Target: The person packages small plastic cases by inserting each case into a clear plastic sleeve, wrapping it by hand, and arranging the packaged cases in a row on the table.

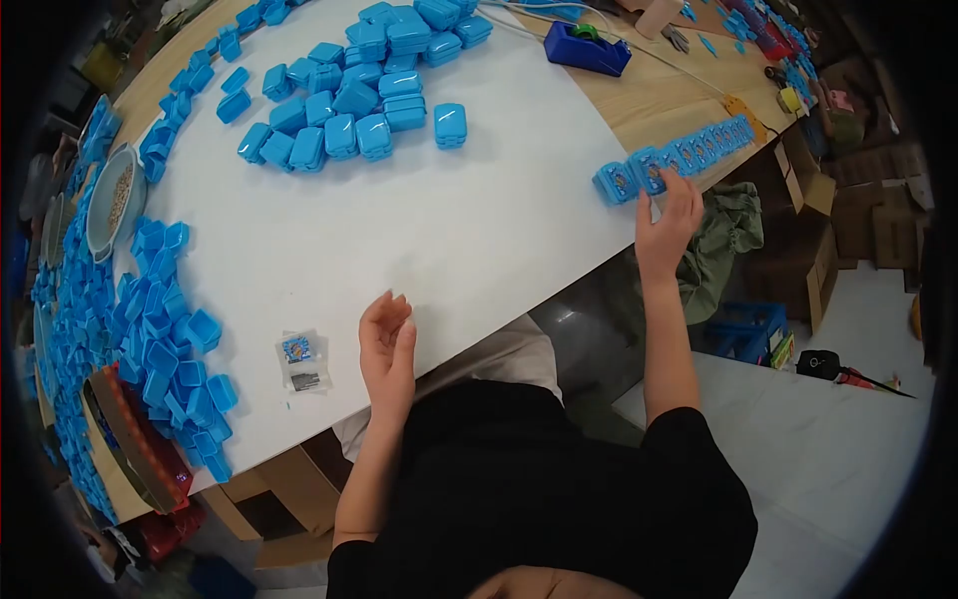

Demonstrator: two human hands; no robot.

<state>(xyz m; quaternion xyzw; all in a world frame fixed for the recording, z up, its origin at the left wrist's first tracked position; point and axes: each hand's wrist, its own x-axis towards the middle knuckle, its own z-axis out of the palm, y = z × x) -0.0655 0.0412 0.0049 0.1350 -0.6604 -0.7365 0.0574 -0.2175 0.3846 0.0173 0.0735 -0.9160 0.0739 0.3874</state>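
My right hand (671, 218) reaches to the near end of a row of small blue plastic boxes (689, 157) lined up along the table's right edge; its fingertips touch the boxes next to the end one (615, 183). My left hand (387, 344) rests open on the white tabletop (479, 240), fingers slightly curled, holding nothing. A small clear packet with a blue insert (302, 359) lies just left of that hand. A single closed blue box (450, 125) stands apart in the middle of the table.
A cluster of closed blue boxes (369, 85) fills the far centre. Open blue box halves (165, 339) are piled along the left edge beside a round bowl (115, 200). A blue tape dispenser (587, 47) sits far right. Cardboard boxes (813, 270) stand on the floor.
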